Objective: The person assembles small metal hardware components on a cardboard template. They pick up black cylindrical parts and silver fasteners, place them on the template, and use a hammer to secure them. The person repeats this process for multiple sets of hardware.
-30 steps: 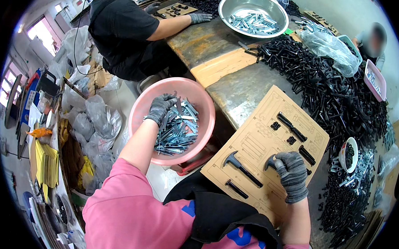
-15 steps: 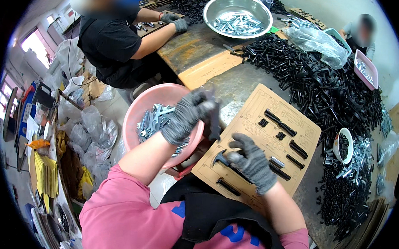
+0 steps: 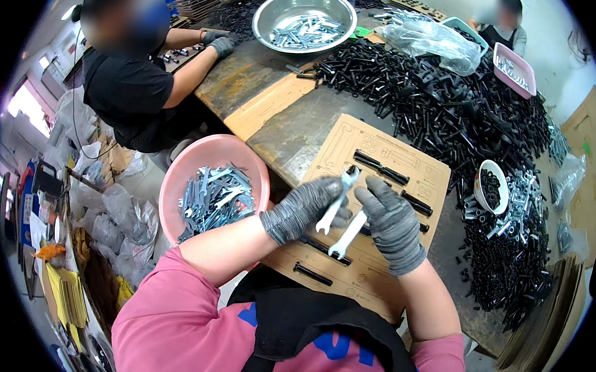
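Observation:
Both my hands wear grey knit gloves and meet above a printed cardboard sheet (image 3: 373, 292). Pinched in my left hand (image 3: 305, 205) is a silver open-end wrench (image 3: 335, 209), tilted with one jaw up. My right hand (image 3: 394, 229) grips a second open-end wrench (image 3: 351, 235), its lower jaw pointing down toward me. The two wrenches lie nearly side by side in the air. On the sheet rest long black bolts (image 3: 382, 168), another black bolt (image 3: 417, 203) at the right and one more (image 3: 313, 274) near my body. My hands hide the sheet's middle.
A pink tub (image 3: 168, 193) of wrenches stands left of the table. Behind the sheet spreads a heap of black bolts (image 3: 408, 91). A steel basin (image 3: 261, 35) holds silver parts; a white bowl (image 3: 504, 195) holds black rings. A co-worker (image 3: 126, 79) sits at far left.
My left hand has moved right from the tub's edge to over the sheet. My right hand, then open near a dark hammer-shaped tool, now grips a wrench. The view has shifted.

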{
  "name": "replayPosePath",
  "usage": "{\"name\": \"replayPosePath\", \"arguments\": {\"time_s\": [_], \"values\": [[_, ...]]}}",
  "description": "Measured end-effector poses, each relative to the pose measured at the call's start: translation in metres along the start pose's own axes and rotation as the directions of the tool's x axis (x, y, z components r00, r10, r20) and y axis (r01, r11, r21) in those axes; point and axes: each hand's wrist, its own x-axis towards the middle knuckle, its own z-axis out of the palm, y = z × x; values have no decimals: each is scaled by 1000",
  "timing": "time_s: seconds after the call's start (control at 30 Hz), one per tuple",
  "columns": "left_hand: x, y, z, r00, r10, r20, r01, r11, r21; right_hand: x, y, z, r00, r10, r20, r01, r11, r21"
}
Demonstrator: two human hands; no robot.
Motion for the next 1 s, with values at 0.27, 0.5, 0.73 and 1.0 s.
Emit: {"name": "replayPosePath", "arguments": {"time_s": [0.27, 0.5, 0.73, 1.0], "values": [[8, -3, 25, 981, -76, 176, -16, 883, 468, -1, 26, -20, 998, 17, 55, -13, 998, -69], [70, 53, -16, 963, 261, -61, -170, 770, 616, -53, 182, -95, 831, 555, 42, -423, 679, -600], [116, 97, -17, 915, 370, -162, 96, 192, 977, -78, 260, -125, 66, 954, 294, -649, 265, -713], [154, 78, -23, 952, 291, -92, 165, -237, 957, -26, 206, -127, -54, 911, 408, -809, 200, -553]]}}
